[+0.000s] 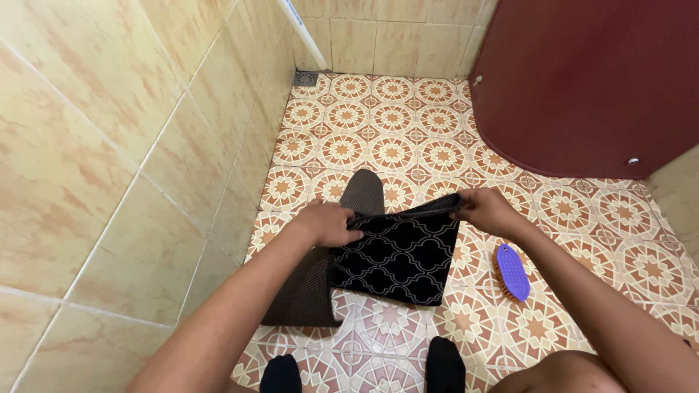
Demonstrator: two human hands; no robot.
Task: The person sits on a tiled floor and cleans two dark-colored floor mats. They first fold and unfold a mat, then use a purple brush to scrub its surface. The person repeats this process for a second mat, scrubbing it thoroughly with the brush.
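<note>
Two hands were seen in the head view, both closed on one black mat [397, 255] with a pale lattice pattern, which was held folded above the patterned floor tiles [393, 124]. The left hand [329, 222] was clamped on the fold's left end, the right hand [486, 209] on its right end, so that the held edge ran across the view from one hand to the other, tilted slightly up toward the right. From that edge the patterned face hung down toward the person, and a brown mesh backing [306, 291] trailed to the floor on the left side, beside the wall tiles [109, 182]; neither hand could be called nearer, since each was already touching the mat. One purple scrubbing brush [512, 271] lay on the floor near the right forearm, apart from the mat, its long axis pointing roughly away from the person. Two feet in black socks [445, 367] were counted at the bottom edge, one floor drain [306, 78] in the far corner, and one dark red door [582, 80] at the upper right.
</note>
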